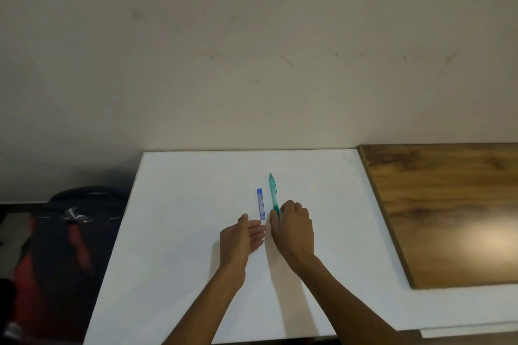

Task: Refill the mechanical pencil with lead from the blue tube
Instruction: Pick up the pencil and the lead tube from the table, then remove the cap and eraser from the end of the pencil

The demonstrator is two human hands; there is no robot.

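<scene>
A teal mechanical pencil (272,190) lies on the white board (196,232), pointing away from me. My right hand (294,230) is curled over its near end, thumb and fingers closed around it. The blue lead tube (261,203) lies flat just left of the pencil, parallel to it and untouched. My left hand (242,235) hovers open just below the tube, palm turned right, fingertips a little short of the tube's near end.
A brown wooden panel (448,210) lies to the right, overlapping the white board. A dark and red bag (56,246) sits on the floor at the left. A plain wall (252,50) rises behind the board's far edge.
</scene>
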